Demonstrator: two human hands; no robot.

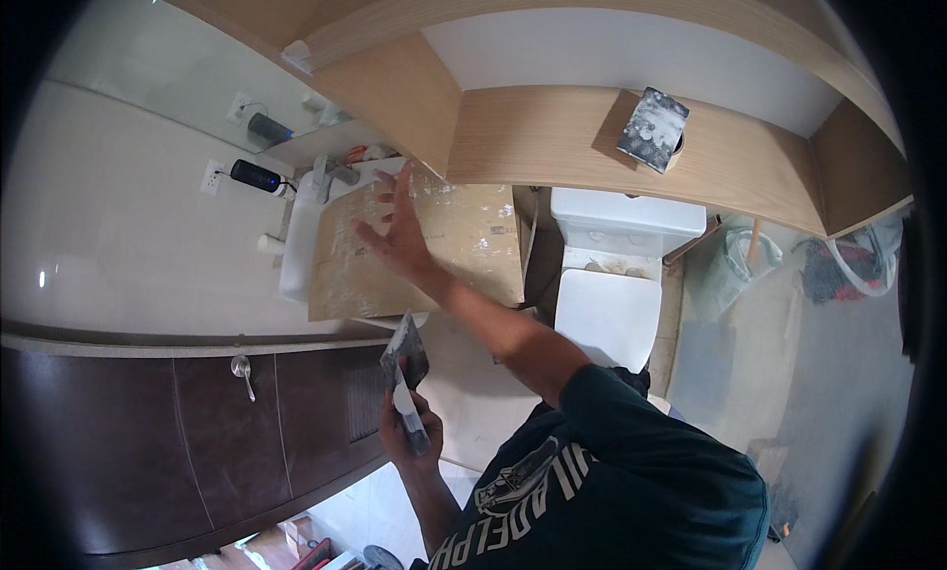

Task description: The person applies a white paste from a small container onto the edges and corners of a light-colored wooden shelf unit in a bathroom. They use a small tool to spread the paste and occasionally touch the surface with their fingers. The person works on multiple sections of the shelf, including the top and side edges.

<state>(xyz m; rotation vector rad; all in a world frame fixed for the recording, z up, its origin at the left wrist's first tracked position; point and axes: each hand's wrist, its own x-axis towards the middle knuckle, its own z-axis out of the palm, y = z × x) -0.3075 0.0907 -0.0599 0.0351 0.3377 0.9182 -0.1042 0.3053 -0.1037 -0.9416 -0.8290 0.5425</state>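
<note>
My left hand (412,431) is shut on a putty-smeared flat scraper (407,352), its grey blade tilted upward; the fingers partly cover it, and I cannot tell whether it is one tool or two. Higher up, my right hand (403,241) is empty with the fingers spread, over a cardboard sheet (459,248) laid across a white washbasin (294,256). Whether it touches the cardboard is unclear. On the wooden shelf (533,137) at the top, a dark plate smeared with white putty (654,130) rests on a round object, mostly hidden.
A white toilet (608,311) stands right of the cardboard. Left are a wall outlet (211,178) with a black plugged-in device (255,175) and a dark door (222,429) with a lever handle (241,370). Bags (740,267) sit behind glass at right. A faucet (322,176) stands on the basin.
</note>
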